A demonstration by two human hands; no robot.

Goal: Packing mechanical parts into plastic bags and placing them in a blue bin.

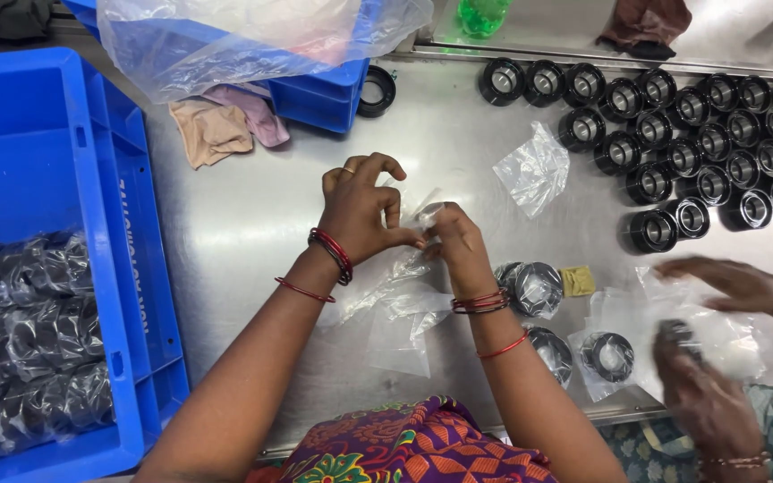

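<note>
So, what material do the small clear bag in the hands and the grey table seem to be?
The small clear bag looks like thin glossy plastic film: see-through and crinkled. The grey table looks like brushed metal, probably steel: dull reflections, fine grain.

At 3 to 5 o'clock, a co-worker's two hands (717, 358) are motion-blurred and cut by the right and bottom edges; the dark object (675, 331) beneath them cannot be identified. At centre, the clear bag (422, 216) pinched between the person's hands is largely covered by the fingers, so its contents cannot be determined. At 9 o'clock, the blue crate (91, 179) runs off the left edge and its dark wrapped parts (29, 340) are indistinct under plastic; at 12 o'clock, the green bottle (480, 13) is cropped by the top edge.
</note>
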